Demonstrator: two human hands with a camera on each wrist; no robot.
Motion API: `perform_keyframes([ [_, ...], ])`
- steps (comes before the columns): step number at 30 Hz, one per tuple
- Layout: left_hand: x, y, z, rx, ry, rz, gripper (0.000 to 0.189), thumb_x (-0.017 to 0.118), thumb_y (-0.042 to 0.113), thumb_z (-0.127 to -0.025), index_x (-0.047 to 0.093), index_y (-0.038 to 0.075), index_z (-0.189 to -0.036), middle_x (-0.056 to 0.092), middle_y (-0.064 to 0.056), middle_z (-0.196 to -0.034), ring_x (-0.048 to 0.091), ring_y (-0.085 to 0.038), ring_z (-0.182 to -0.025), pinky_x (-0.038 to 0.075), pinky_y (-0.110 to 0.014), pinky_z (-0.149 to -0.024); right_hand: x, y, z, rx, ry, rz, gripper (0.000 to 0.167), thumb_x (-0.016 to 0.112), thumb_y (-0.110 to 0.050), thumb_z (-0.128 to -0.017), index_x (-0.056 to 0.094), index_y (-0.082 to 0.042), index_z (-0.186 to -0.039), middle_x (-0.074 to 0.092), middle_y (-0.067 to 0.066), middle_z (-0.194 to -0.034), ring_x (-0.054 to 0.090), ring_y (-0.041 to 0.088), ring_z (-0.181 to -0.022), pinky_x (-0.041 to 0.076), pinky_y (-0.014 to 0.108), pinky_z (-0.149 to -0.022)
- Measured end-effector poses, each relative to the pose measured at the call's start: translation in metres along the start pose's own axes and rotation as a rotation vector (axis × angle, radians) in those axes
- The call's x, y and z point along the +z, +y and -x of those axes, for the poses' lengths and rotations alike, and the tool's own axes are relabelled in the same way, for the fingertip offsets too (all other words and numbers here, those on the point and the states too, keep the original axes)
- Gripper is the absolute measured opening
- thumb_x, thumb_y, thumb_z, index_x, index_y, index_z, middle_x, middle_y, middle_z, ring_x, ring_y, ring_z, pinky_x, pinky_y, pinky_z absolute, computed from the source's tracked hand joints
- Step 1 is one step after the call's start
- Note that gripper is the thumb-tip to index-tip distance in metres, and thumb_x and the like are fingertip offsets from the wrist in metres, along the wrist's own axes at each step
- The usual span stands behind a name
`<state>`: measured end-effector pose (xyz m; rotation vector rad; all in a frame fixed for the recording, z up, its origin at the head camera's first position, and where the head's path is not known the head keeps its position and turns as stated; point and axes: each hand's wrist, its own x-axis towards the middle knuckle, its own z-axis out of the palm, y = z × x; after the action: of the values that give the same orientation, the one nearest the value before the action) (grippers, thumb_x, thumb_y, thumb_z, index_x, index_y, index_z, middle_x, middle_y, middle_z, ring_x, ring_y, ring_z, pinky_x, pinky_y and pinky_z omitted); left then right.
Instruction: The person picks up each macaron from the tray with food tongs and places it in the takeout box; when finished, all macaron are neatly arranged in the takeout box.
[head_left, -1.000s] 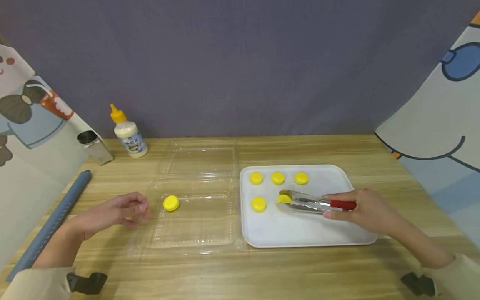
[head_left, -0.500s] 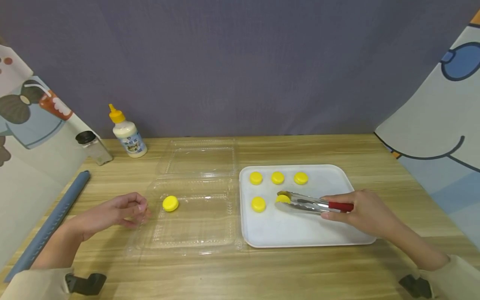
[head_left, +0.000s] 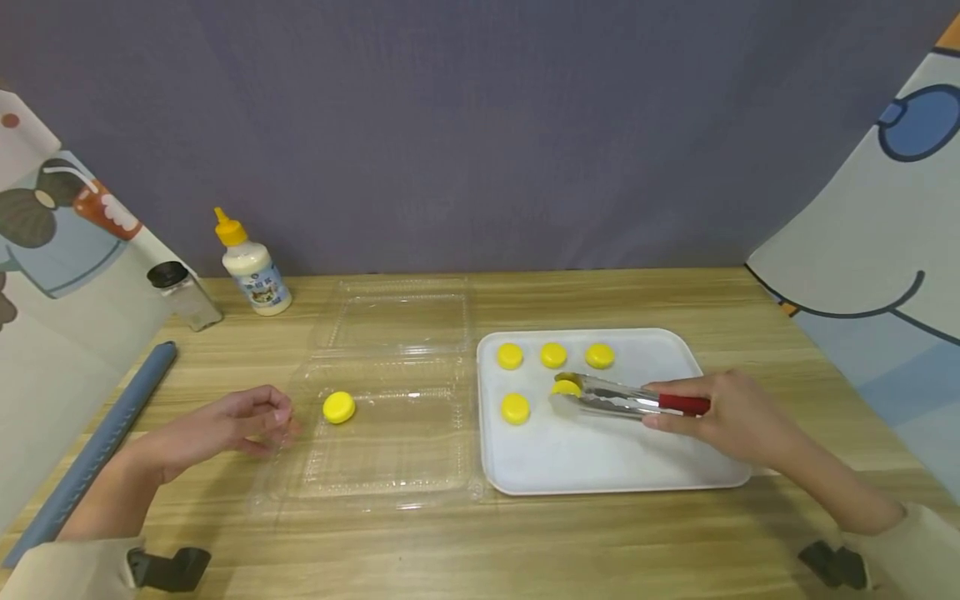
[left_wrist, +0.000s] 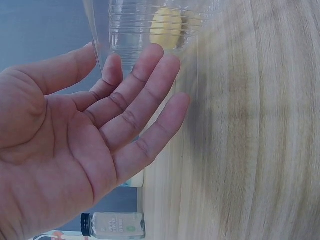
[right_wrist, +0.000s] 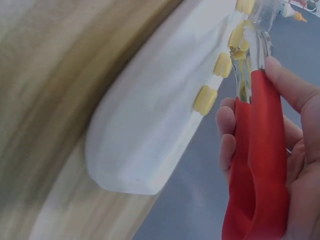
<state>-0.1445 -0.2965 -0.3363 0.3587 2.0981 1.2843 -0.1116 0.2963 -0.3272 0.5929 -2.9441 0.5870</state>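
- Left of centre: one yellow disc (head_left: 339,407) already in the clear container (head_left: 390,446).
- Right of centre: four discs (head_left: 553,355) left on white tray (head_left: 615,467); fifth disc (head_left: 567,388) between tongs' tips.
- Right hand (head_left: 731,421) grips tongs (head_left: 637,402). Left hand (head_left: 228,423) loosely curved, holding nothing, by container's left edge.
- Versus a second ago: fifth disc slightly higher in frame, apparently lifted.

the rounds (head_left: 515,409) are bright yellow, the tray (head_left: 607,462) white, the tongs (head_left: 645,402) silver with red handles. streaky tan wood grain covers the table (head_left: 600,546). left of frame, a blue-grey bar (head_left: 112,429); upper left, a white bottle (head_left: 251,262) with yellow cap and blue label. plain grey-violet backdrop (head_left: 480,150).
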Motion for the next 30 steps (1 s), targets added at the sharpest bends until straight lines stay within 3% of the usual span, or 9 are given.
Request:
perform_keyframes([
  [10, 0.000, 0.001, 0.000, -0.004, -0.004, -0.008, 0.030, 0.044, 0.022, -0.110, 0.047, -0.006, -0.123, 0.061, -0.016, -0.121, 0.061, -0.029, -0.113, 0.053, -0.048, -0.093, -0.017, -0.013, -0.009, 0.006, -0.002, 0.019, 0.045, 0.084, -0.039, -0.083, 0.077, -0.013, -0.118, 0.023, -0.017, -0.050, 0.021, 0.002, -0.049, 0.027, 0.023, -0.046],
  [17, 0.000, 0.001, 0.001, 0.002, -0.005, -0.012, 0.030, 0.043, 0.022, -0.111, 0.047, -0.005, -0.122, 0.061, -0.017, -0.121, 0.060, -0.029, -0.113, 0.054, -0.048, -0.094, -0.027, -0.026, -0.019, -0.053, 0.048, 0.072, 0.044, 0.083, -0.040, -0.084, 0.077, -0.011, -0.118, 0.024, -0.017, -0.049, 0.022, 0.002, -0.048, 0.026, 0.023, -0.046],
  [25, 0.001, 0.001, 0.001, 0.002, 0.005, -0.007, 0.029, 0.044, 0.022, -0.111, 0.047, -0.005, -0.122, 0.060, -0.017, -0.120, 0.060, -0.030, -0.112, 0.053, -0.051, -0.094, -0.035, -0.053, -0.034, -0.037, -0.015, 0.052, 0.046, 0.078, -0.044, -0.089, 0.075, -0.012, -0.122, 0.035, -0.013, -0.047, 0.030, 0.005, -0.047, 0.029, 0.026, -0.046],
  [30, 0.002, 0.002, 0.001, 0.014, 0.011, -0.010, 0.028, 0.044, 0.021, -0.110, 0.047, -0.005, -0.121, 0.059, -0.018, -0.121, 0.061, -0.031, -0.112, 0.054, -0.050, -0.094, -0.035, -0.072, -0.047, -0.085, -0.005, 0.058, 0.044, 0.079, -0.044, -0.088, 0.077, -0.014, -0.120, 0.032, -0.014, -0.047, 0.028, 0.005, -0.047, 0.028, 0.026, -0.047],
])
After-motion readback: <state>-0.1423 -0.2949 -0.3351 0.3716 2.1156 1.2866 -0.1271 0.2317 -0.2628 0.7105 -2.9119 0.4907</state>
